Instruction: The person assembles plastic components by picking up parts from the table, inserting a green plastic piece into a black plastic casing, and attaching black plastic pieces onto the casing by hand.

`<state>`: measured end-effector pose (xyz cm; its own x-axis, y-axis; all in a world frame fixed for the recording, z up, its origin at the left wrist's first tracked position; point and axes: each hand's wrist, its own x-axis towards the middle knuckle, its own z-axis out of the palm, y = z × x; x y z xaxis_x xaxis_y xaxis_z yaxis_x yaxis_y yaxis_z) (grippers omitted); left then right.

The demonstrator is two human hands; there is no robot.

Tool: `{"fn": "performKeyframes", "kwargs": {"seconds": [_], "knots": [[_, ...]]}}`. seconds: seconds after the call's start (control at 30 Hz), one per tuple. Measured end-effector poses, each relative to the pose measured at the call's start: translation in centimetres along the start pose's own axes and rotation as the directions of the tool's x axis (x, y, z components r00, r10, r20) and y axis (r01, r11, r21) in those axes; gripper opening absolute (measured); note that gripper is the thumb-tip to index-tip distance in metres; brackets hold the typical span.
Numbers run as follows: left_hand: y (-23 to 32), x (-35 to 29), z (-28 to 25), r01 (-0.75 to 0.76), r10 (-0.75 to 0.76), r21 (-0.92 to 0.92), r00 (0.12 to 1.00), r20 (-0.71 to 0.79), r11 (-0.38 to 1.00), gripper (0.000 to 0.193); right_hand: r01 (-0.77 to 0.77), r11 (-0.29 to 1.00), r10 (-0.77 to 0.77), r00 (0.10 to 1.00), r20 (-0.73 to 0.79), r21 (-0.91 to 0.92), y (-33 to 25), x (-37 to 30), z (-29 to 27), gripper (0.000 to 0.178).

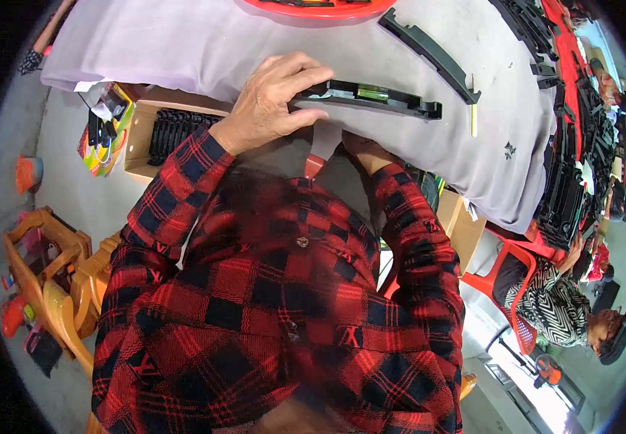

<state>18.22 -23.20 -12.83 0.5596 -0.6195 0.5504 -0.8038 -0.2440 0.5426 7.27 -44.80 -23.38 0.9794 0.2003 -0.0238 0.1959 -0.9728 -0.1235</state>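
Note:
My left hand (278,98) is closed over the left end of a long, narrow black plastic part (392,101), with the thumb below and the fingers above. A yellow-green, shiny patch shows in the middle of this part's hollow. It lies near the front edge of the cloth-covered table (204,43). My right hand (367,152) is low at the table's edge, close to my body; its fingers are hidden in shadow. Farther back on the cloth rests a second long black plastic part (432,58), slightly curved, beside a thin yellow-white strip (474,116).
A red tray (320,14) with black pieces stands at the far edge. On the left is a cardboard box (138,141) of stacked black parts (179,136). More black parts (562,181) lie at right, near a seated person (555,304). Wooden chairs (60,289) stand lower left.

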Motion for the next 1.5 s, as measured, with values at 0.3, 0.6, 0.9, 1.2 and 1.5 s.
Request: {"fn": "performKeyframes", "kwargs": {"seconds": [0.3, 0.6, 0.9, 1.2, 1.5], "knots": [[0.3, 0.3, -0.1, -0.001, 0.001, 0.008, 1.000, -0.011, 1.000, 0.050, -0.038, 0.994, 0.050, 0.992, -0.115, 0.101, 0.8, 0.6, 0.5, 0.043], [0.6, 0.5, -0.2, 0.044, -0.043, -0.031, 0.998, 0.044, 0.999, 0.052, -0.037, 0.995, 0.059, 0.966, 0.250, -0.093, -1.0, -2.3, -1.1, 0.036], [1.2, 1.5, 0.2, 0.030, -0.031, -0.036, 1.000, -0.006, 0.999, 0.056, -0.320, 0.393, 0.305, 0.930, 0.207, 0.862, 2.5, -6.1, -19.8, 0.005], [2.9, 4.1, 1.3, -0.026, 0.031, -0.067, 0.997, 0.072, 0.997, 0.054, -0.510, 0.749, 0.624, 0.757, -0.193, 0.423, 14.6, -1.6, -17.8, 0.027], [1.9, 4.6, 2.9, -0.173, 0.171, 0.046, 0.984, 0.050, 0.984, 0.039, -0.504, 0.652, 0.635, 0.771, -0.045, 0.566, 18.1, -2.5, -17.0, 0.010]]}}
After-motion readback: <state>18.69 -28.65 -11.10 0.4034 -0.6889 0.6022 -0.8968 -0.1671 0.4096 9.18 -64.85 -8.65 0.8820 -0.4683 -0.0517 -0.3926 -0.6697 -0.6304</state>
